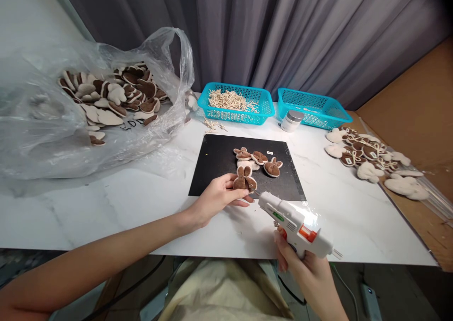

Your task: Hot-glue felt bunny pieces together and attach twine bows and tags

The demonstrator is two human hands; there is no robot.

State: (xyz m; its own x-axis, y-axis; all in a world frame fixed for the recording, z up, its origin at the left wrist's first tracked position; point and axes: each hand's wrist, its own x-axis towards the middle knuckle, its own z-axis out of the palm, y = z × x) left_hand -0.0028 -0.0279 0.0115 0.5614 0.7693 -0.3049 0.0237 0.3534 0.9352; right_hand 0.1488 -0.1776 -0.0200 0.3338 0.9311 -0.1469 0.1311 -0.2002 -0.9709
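Observation:
Between the fingers of my left hand [221,196] is a small brown and white plush bunny piece [243,178], held above the front part of a black mat [212,165]. My right hand [306,269] grips a white glue gun [292,222] with an orange trigger. Its nozzle points left and meets the lower right of the bunny piece; whether it touches cannot be made out. Just beyond my left hand, several more brown plush pieces [272,167] lie on the mat with a small white label [270,152].
A clear plastic bag [152,127] of plush pieces stands left. Behind the mat are a blue basket [235,118] of small cream bows, another blue basket [314,120] and a lidded jar [292,121]. Plush pieces with bows [370,152] lie right, near a cardboard panel [417,94].

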